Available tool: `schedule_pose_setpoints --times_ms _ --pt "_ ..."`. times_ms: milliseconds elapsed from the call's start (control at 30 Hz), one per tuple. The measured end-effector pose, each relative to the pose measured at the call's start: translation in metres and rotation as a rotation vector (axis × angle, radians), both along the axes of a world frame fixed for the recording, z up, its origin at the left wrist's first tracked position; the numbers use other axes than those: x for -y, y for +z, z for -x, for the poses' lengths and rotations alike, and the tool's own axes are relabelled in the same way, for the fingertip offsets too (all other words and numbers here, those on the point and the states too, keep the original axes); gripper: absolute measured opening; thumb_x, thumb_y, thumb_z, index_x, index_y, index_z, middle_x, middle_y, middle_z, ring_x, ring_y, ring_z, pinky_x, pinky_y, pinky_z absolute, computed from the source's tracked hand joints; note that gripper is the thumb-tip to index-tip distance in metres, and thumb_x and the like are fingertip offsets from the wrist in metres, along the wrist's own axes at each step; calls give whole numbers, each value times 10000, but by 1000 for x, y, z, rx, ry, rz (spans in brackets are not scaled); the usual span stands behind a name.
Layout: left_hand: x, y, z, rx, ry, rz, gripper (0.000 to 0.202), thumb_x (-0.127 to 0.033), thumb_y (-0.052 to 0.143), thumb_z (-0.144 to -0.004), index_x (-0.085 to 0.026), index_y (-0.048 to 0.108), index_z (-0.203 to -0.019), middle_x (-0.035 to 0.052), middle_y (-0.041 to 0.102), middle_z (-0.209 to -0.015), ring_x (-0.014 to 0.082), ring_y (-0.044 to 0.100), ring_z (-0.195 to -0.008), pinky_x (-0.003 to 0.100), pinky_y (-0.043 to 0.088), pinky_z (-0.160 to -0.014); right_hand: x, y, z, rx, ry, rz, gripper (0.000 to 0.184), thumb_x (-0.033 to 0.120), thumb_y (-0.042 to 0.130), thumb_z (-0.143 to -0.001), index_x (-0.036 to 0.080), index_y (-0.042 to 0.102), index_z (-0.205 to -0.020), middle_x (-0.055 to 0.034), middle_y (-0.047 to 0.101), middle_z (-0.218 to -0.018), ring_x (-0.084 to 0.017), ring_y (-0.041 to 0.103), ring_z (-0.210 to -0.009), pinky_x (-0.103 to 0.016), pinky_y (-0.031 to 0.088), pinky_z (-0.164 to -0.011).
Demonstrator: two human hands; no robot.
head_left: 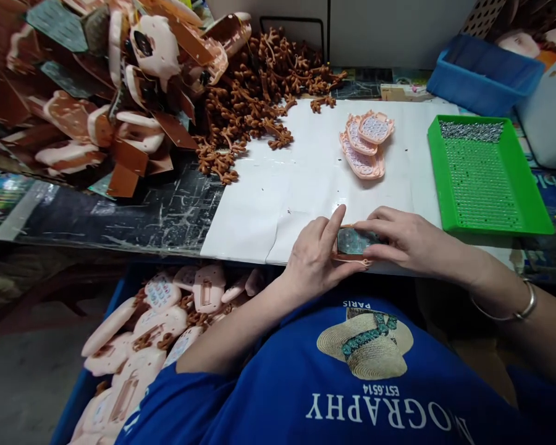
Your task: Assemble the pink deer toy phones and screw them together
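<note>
At the front edge of the white-covered table, both hands are closed about one small part. It is a pink plastic casing with a grey-green circuit board lying over it. My left hand grips the casing's left side, thumb along the near edge and index finger raised at the far corner. From the right, my right hand pinches the board's right end between thumb and fingers, which hide that end. Just beyond the hands lie several pink keypad pieces, overlapping in a small stack.
A green tray with small metal screws stands right, a blue bin behind it. Brown plastic pieces are heaped at the back. Pink casings with boards pile up left. A blue crate of pink casings sits below the table edge.
</note>
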State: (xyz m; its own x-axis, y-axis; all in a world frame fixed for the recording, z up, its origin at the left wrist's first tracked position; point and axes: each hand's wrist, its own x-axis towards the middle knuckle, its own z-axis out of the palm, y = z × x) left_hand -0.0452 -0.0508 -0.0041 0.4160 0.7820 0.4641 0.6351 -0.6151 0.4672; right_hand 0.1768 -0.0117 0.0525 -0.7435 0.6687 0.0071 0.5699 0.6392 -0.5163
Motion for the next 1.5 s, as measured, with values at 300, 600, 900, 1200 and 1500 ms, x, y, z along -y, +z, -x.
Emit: schedule_pose_setpoints --times_ms 300,600,900,1200,1500 --pt "4 -1 6 137 -81 38 898 -492 676 -876 -172 197 -1566 114 615 -1072 235 596 -961 399 519 -848 9 -12 -8 -34 15 -156 340 328 557 -962 161 613 -1252 -129 624 -1054 -235 618 -942 -396 557 -839" --pt "5 -3 4 136 -59 12 905 -512 690 -859 -158 230 -1554 103 614 -1038 227 593 -932 383 522 -813 7 -13 -10 -50 78 -189 326 304 563 -956 149 627 -1236 -137 628 -1072 -241 616 -975 -390 551 -861" --pt "5 -4 4 132 -55 9 910 -515 684 -863 -187 207 -1565 92 610 -1026 222 594 -920 378 518 -808 7 -12 -9 -43 53 -184 327 314 561 -953 172 637 -1238 -136 645 -1062 -253 626 -966 -405 564 -842" --pt "5 -5 4 136 -57 -6 896 -507 688 -863 -138 244 -1547 112 613 -1037 228 592 -929 383 523 -815 7 -12 -8 -18 96 -248 300 311 548 -963 129 629 -1188 -146 632 -1055 -245 613 -946 -401 565 -831" --pt "10 5 2 33 -65 -70 708 -487 693 -859 -125 434 -1409 191 561 -1217 289 551 -1110 457 525 -912 8 -10 -8 19 84 -232 297 289 542 -962 138 623 -1205 -134 623 -1059 -241 608 -951 -384 548 -831"
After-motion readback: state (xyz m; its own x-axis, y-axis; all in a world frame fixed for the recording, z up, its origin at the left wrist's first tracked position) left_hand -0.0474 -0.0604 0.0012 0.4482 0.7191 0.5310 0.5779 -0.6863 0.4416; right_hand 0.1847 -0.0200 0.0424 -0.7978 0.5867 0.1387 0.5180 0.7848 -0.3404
